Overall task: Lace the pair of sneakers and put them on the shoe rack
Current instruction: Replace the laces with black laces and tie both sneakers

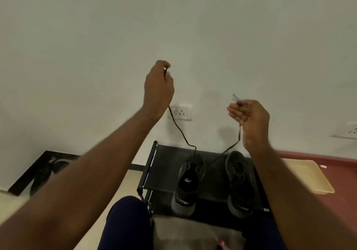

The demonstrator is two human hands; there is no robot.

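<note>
Two dark sneakers stand side by side on the top shelf of a black shoe rack [160, 164], toes pointing at the wall. A black lace [181, 131] runs up out of the left sneaker [188, 182] in two strands. My left hand [158, 87] is raised high and pinches one lace end. My right hand [251, 118], lower and to the right, pinches the other end, its tip sticking out above the fingers. The right sneaker [239, 182] shows dark laces bunched over its tongue.
The white wall behind carries a power socket [182, 112] and a second one [347, 132] at the right edge. A dark framed picture [44, 170] leans at floor level on the left. A beige board [309, 176] lies on a red surface to the right. My knees are below.
</note>
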